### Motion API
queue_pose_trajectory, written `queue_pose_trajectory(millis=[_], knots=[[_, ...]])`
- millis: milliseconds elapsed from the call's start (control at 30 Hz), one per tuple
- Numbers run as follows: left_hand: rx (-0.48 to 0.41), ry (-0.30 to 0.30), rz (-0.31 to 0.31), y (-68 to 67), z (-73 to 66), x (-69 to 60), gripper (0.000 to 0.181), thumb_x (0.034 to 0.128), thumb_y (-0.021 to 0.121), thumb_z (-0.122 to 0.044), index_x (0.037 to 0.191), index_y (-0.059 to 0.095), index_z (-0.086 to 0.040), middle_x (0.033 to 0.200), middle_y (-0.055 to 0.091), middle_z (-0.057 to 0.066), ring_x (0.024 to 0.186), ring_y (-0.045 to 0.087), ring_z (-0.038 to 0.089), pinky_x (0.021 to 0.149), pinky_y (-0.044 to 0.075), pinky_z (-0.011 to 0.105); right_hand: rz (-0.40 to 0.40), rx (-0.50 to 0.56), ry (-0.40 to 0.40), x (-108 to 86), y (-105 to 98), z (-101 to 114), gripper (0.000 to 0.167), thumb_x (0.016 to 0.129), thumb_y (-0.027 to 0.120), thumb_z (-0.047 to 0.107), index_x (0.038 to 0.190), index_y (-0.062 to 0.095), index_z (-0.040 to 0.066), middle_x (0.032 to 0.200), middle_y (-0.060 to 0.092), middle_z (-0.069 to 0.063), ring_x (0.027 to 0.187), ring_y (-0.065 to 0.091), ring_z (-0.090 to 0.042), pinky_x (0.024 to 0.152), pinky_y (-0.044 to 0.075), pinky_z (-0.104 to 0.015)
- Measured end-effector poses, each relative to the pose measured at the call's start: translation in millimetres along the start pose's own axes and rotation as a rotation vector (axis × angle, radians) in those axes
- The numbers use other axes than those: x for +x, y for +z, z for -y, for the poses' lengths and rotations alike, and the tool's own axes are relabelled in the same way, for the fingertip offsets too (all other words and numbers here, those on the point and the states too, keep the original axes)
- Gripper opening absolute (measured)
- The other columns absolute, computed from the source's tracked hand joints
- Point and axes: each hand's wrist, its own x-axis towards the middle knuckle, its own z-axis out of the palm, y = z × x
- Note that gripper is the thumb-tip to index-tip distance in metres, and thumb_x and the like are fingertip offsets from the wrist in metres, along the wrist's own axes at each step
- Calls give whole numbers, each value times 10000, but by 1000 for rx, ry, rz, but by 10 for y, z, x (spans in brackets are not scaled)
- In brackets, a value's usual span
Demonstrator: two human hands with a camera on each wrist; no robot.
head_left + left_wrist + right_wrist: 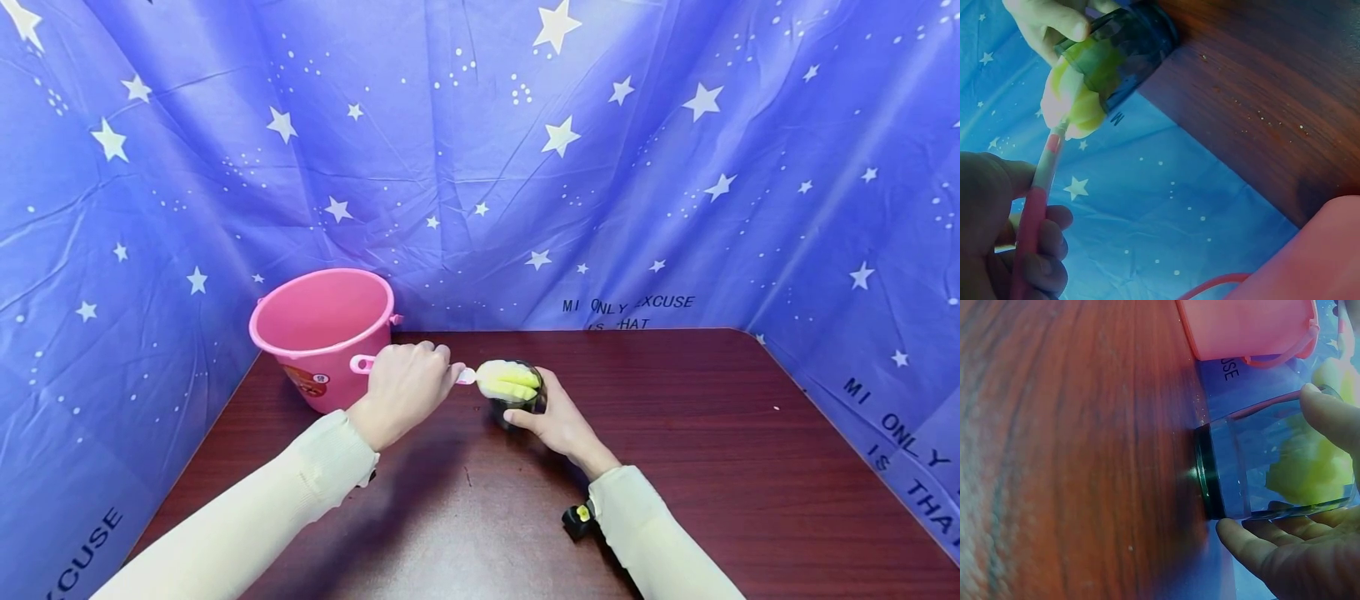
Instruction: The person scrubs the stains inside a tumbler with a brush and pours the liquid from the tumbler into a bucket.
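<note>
My left hand (411, 385) grips the pink-and-white handle (1033, 215) of a sponge brush, fingers curled round it. The brush's yellow and white sponge head (508, 381) is partly inside the mouth of a dark, see-through glass (1260, 469), with some of it bulging out past the rim. Around the glass's side curl the thumb and fingers of my right hand (562, 425). In the right wrist view the glass's thick base is at the tabletop; whether it touches cannot be told.
A pink bucket (330, 375) stands at the table's back left, close behind my left hand. Blue star-printed cloth (480, 150) hangs behind and at both sides of the dark red wooden table (720, 433). Small crumbs lie on the wood.
</note>
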Motion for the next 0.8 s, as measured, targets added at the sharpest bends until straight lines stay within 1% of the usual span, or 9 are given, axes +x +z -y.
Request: queue_pose_trajectory(millis=[233, 367, 500, 667, 800], knots=[[-18, -16, -7, 26, 13, -46, 352, 872, 651, -348, 632, 555, -109, 541, 528, 46, 461, 563, 266, 398, 397, 406, 0, -5, 13, 1, -11, -2, 791, 760, 806, 146, 1394, 337, 83, 1374, 458, -112, 1258, 447, -254, 1044, 330, -432], [-32, -24, -15, 40, 28, -77, 373, 850, 683, -353, 610, 531, -111, 532, 509, 45, 456, 557, 269, 397, 389, 406, 5, -2, 13, 6, -9, -6, 789, 765, 803, 144, 1397, 336, 82, 1380, 455, -116, 1273, 433, -256, 1053, 321, -443], [-46, -10, -19, 46, 38, -102, 385, 827, 690, -372, 605, 503, -118, 540, 499, 39, 455, 546, 267, 394, 381, 408, 2, 5, 8, 3, -5, -2, 787, 762, 802, 126, 1393, 336, 77, 1377, 458, -116, 1270, 436, -249, 1052, 322, -430], [-51, 1, -17, 45, 44, -132, 371, 793, 701, -388, 623, 504, -124, 545, 484, 28, 454, 541, 260, 386, 374, 405, 2, 8, -2, -2, -2, 2, 790, 759, 802, 123, 1393, 334, 69, 1373, 462, -118, 1259, 444, -245, 1044, 327, -421], [-49, 8, -34, 35, 48, -131, 372, 787, 717, -380, 620, 505, -124, 545, 481, 29, 455, 543, 264, 385, 371, 406, 4, 10, -9, -3, -5, 8, 796, 758, 803, 125, 1395, 331, 66, 1370, 464, -120, 1255, 448, -246, 1039, 332, -420]])
